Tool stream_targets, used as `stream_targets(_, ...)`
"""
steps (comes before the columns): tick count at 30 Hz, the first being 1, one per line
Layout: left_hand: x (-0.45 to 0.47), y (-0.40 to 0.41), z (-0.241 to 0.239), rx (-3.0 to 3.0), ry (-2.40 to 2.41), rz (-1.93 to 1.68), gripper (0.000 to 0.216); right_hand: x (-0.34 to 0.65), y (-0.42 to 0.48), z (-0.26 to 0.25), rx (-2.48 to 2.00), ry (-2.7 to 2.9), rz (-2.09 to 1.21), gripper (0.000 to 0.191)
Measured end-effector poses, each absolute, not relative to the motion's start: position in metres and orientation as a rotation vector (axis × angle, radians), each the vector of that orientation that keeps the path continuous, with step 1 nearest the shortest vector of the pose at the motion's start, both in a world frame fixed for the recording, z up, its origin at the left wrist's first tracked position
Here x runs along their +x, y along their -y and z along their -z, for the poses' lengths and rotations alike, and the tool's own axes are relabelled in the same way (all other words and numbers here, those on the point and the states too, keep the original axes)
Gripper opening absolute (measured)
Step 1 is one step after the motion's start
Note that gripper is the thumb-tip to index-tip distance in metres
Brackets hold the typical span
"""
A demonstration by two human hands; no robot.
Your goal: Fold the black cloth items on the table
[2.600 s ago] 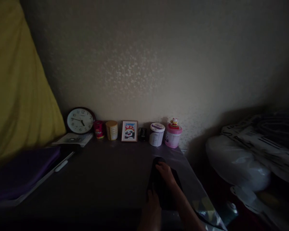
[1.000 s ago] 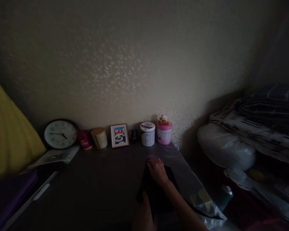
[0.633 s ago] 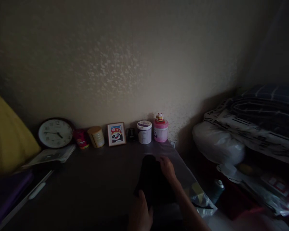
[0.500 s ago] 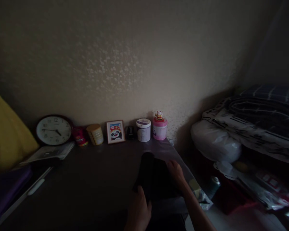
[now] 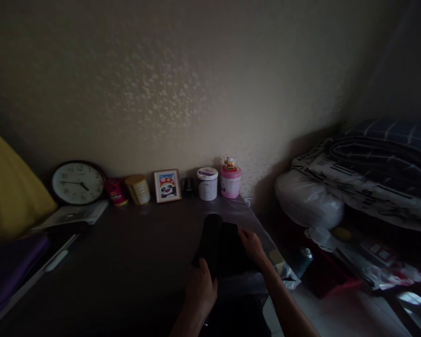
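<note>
A black folded piece of cloth [image 5: 219, 243] lies on the dark table [image 5: 133, 262] near its right edge. My left hand [image 5: 201, 290] rests on the cloth's near left corner with the fingers pressed against it. On the cloth's right side lies my right hand [image 5: 252, 245], fingers curled at its edge. The room is dim, so I cannot make out whether either hand pinches the fabric or only presses on it. Clear plastic sheet [image 5: 263, 234] lies under the cloth at the table's right edge.
Along the wall stand a round clock [image 5: 77, 183], a red tin [image 5: 115, 192], a beige can [image 5: 138, 189], a framed panda picture [image 5: 167, 186], a white tub [image 5: 207, 183] and a pink tub [image 5: 230, 182]. Yellow fabric [image 5: 10, 196] is at left, bedding [image 5: 365, 178] at right.
My right hand slid from the cloth's far middle to its right side. My left hand moved up onto the near left corner. The view tilted right and down.
</note>
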State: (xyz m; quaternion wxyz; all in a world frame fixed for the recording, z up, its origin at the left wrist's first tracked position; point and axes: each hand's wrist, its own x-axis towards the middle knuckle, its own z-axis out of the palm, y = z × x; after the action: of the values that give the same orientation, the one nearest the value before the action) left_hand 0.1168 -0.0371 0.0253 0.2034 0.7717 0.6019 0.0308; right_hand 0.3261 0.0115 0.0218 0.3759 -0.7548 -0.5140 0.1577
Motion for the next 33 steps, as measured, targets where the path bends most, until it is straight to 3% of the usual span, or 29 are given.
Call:
stream_targets(21,0.115,0.037,-0.034,2.102,-1.655,-0.081,0.064,0.283,-0.051,-0.042,-1.709,1.380,-0.554,0.029)
stream_targets(33,0.112,0.033,-0.034,2.112,-1.605,-0.084,0.062,0.245,-0.079,-0.036,-1.781,1.447,-0.652,0.037)
